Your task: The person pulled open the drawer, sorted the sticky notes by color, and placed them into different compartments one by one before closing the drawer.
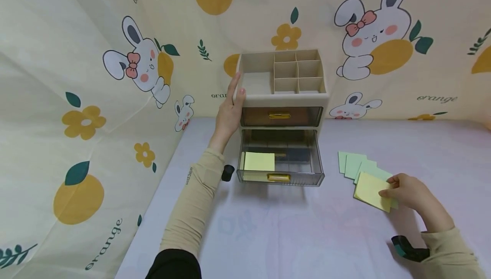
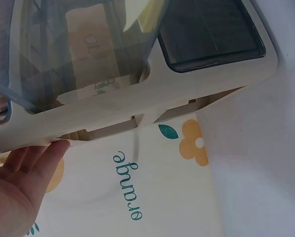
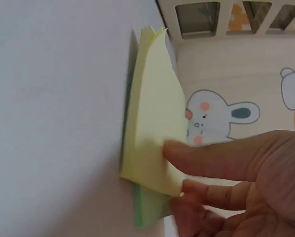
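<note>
A white desktop drawer organizer (image 1: pixel 285 100) stands at the back of the table, its lower clear drawer (image 1: pixel 303 178) pulled out. Inside that drawer, on the left, lies a yellow sticky note pad (image 1: pixel 259 161). My left hand (image 1: pixel 229 114) rests against the organizer's left side, fingers extended; in the left wrist view its fingertips (image 2: pixel 58 147) touch the casing's edge. To the right, my right hand (image 1: pixel 412 193) pinches another yellow sticky note pad (image 1: pixel 371 191) at its right edge, thumb on top. Green sticky notes (image 1: pixel 354 164) lie fanned out beneath and behind this pad.
The organizer's upper drawer (image 1: pixel 261 117) is closed, and its top has several compartments (image 1: pixel 285 71). A patterned cloth (image 1: pixel 238 23) with rabbits and oranges hangs behind and at the left. The table (image 1: pixel 287 236) has a pale cover.
</note>
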Demonstrator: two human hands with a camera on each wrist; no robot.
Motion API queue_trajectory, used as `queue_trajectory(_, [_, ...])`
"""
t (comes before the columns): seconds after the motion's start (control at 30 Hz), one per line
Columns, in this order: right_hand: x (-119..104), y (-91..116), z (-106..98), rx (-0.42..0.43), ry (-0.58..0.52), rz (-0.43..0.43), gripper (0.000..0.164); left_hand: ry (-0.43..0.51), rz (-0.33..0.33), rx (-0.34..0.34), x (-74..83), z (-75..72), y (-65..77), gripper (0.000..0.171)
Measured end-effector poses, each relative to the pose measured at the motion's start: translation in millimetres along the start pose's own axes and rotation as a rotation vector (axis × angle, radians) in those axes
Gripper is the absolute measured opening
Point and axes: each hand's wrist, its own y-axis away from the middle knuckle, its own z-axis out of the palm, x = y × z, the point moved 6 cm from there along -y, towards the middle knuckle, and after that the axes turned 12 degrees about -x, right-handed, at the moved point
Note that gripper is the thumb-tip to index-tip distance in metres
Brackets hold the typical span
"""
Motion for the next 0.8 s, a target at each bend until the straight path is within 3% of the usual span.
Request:
queue_trajectory(0.3, [-3.3, 5.7, -1.6, 0.042, 0.004, -0.013, 0.071, -0.002, -0.012, -0.004, 0.9, -0.8, 1.0, 0.047])
queue_trajectory(0.5, [-3.0, 4.4, 1.0, 0.027, 0.008, -0.014, 0.076, -0.006, 0.0, 0.003, 0.8, -1.7, 1.4, 0.049])
queue_trajectory(0.8, [-0.5, 7.5, -2.3, 0.048, 0.006, -0.039, 0.05, 0.003, -0.022, -0.009, 0.7, -0.4, 1.3, 0.046])
